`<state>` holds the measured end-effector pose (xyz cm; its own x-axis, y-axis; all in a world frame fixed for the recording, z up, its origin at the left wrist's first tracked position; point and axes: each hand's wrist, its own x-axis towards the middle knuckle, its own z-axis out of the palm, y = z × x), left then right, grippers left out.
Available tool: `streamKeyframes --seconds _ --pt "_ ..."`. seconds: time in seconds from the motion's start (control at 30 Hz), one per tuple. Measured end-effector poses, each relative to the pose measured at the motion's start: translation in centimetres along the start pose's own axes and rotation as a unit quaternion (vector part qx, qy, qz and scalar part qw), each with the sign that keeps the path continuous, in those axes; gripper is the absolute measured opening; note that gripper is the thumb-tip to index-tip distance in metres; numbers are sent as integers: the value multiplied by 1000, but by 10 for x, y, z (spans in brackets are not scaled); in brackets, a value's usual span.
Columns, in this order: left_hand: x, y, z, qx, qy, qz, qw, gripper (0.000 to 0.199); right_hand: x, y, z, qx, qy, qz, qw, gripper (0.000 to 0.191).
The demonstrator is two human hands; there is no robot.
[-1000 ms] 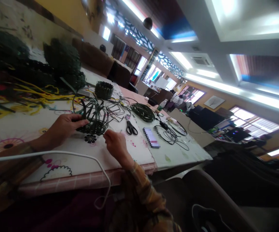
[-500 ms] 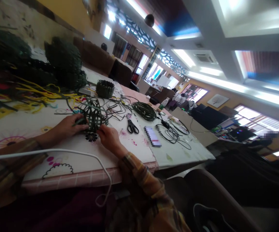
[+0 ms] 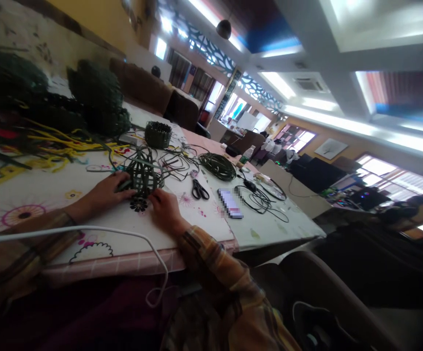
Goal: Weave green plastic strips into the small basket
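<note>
White cable [image 3: 123, 230] in the foreground, on the near side of the open-weave green basket [image 3: 141, 173], and here's the action: the left hand [image 3: 111, 191] grips the basket's left side between thumb and fingers, while the right hand [image 3: 165, 207] pinches its near right edge, the exact strip too small to make out! The basket sits on the floral tablecloth [image 3: 196, 231], between both hands. Right of it, black-handled scissors [image 3: 199, 191], then a smartphone [image 3: 229, 204]; beyond it, a coil of green strip [image 3: 217, 166] and a rounded woven basket [image 3: 158, 135].
</note>
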<state>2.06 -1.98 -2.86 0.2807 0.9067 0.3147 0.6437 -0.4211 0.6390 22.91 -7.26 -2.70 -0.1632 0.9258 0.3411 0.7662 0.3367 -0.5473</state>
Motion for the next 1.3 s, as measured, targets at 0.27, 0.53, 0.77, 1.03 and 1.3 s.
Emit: streamKeyframes --seconds 0.27,0.53,0.77,1.03,1.3 --pt "6 -4 0 6 42 7 999 47 2 -5 -2 -49 28 2 998 37" --pt "16 -9 -8 -18 58 32 998 46 20 -10 -1 -202 -67 -8 977 43" --pt "15 -18 -37 -12 221 -12 975 48 38 -16 2 -149 -54 2 987 41" --pt "-11 24 -31 114 261 164 944 28 46 -5 4 -112 -59 28 992 42" --pt "-22 26 -3 95 126 222 962 27 45 -3 9 -91 -50 10 995 42"
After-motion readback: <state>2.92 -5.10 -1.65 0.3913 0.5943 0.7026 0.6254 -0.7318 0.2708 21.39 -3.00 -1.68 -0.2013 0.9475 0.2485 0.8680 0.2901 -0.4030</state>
